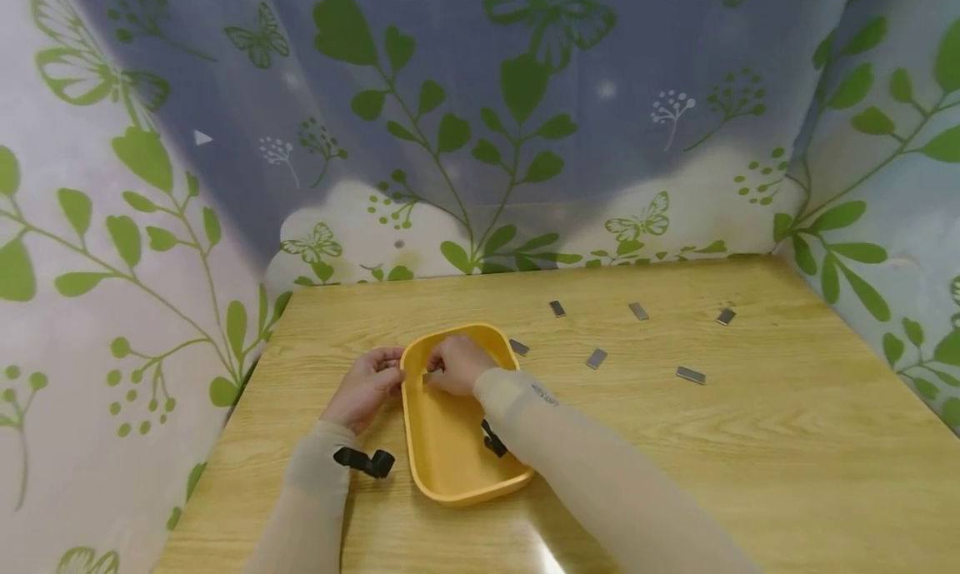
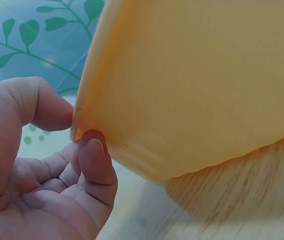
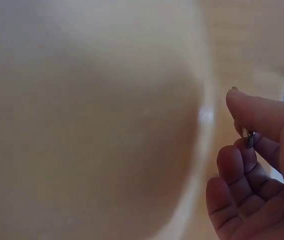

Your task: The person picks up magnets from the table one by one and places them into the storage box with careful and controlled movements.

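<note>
A yellow rectangular plastic basin (image 1: 450, 453) stands on the wooden table. My left hand (image 1: 366, 392) pinches its left rim, the thumb on one side and a finger on the other, as the left wrist view shows on the basin's edge (image 2: 81, 107). Inside the basin's far part is my right hand (image 1: 461, 367), fingers curled. In the right wrist view that hand pinches a small shiny metal piece (image 3: 249, 139) between thumb and fingertips; most of the piece is hidden.
Several small grey metal bars lie spread on the table (image 1: 750, 441) right of the basin, including a near one (image 1: 519, 347), a middle one (image 1: 597, 358) and a far-right one (image 1: 725, 316). A leaf-patterned curtain (image 1: 420, 149) borders the table's back and sides.
</note>
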### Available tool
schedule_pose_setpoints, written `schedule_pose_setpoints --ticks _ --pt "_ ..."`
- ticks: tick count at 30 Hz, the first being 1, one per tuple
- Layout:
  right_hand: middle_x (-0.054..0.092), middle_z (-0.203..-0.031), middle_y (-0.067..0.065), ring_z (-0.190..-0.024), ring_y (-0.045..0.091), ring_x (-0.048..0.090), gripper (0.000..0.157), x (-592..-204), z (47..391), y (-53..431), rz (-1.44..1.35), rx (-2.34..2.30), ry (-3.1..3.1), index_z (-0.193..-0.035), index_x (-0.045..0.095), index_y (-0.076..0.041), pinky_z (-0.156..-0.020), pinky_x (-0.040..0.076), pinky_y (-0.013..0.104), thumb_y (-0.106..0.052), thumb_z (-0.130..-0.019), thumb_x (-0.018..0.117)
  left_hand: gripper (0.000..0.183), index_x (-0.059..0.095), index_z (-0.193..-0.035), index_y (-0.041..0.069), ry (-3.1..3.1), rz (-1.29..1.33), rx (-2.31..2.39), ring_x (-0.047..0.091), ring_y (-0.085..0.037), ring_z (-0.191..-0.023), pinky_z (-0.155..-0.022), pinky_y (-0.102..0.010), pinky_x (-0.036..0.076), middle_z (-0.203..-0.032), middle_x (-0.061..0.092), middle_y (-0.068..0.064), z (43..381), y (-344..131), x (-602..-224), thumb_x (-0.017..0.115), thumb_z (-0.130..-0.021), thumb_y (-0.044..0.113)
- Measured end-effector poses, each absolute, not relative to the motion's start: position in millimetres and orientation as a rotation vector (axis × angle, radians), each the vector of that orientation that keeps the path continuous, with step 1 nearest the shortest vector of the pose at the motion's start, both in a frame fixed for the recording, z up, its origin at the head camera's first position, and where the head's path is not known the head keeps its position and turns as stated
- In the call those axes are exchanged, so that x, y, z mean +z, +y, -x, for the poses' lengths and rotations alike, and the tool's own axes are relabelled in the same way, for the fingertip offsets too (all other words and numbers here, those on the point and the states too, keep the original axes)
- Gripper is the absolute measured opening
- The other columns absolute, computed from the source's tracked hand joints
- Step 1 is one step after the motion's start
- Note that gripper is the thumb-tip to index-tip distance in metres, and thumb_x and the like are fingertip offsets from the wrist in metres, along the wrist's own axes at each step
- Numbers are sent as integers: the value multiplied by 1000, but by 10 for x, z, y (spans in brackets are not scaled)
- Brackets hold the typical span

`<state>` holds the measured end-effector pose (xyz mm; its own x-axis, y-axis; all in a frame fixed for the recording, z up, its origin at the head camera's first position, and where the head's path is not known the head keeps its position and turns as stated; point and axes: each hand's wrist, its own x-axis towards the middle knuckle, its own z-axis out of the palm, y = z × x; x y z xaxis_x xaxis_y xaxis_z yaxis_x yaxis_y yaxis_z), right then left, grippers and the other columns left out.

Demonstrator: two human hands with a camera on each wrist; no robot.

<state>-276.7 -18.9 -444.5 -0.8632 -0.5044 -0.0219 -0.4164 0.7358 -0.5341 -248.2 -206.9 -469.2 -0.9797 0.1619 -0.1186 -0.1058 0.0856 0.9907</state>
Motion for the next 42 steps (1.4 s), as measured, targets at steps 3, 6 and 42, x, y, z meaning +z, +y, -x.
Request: schedule_pose_setpoints --ticks 3,6,42 --pt "66 -87 -6 -75 9 56 12 -4500 2784 -165 722 -772 2797 -93 73 -15 -70 47 21 -22 -83 74 40 46 -128 -8 2172 -65 1985 56 -27 -94 -75 -31 52 -112 53 -22 2471 -2056 -4682 50 -89 -3" --pt "68 -92 -5 -79 10 58 13 -4516 2788 -155 723 -759 2818 -94 73 -15 -73 48 23 -24 -85 73 40 45 -128 -10 2183 -69 1982 56 -27 -94 -76 -31 51 -112 52 -23 2471 -2055 -4688 49 -89 -3" --pt "70 -85 -4 -73 13 60 9 -4582 2800 -159 412 -646 2963 -85 76 -18 -65 51 30 -21 -89 69 39 50 -123 -9 2208 -29 2026 56 -22 -87 -72 -29 52 -103 54 -18 2494 -2062 -4722 51 -84 -6"
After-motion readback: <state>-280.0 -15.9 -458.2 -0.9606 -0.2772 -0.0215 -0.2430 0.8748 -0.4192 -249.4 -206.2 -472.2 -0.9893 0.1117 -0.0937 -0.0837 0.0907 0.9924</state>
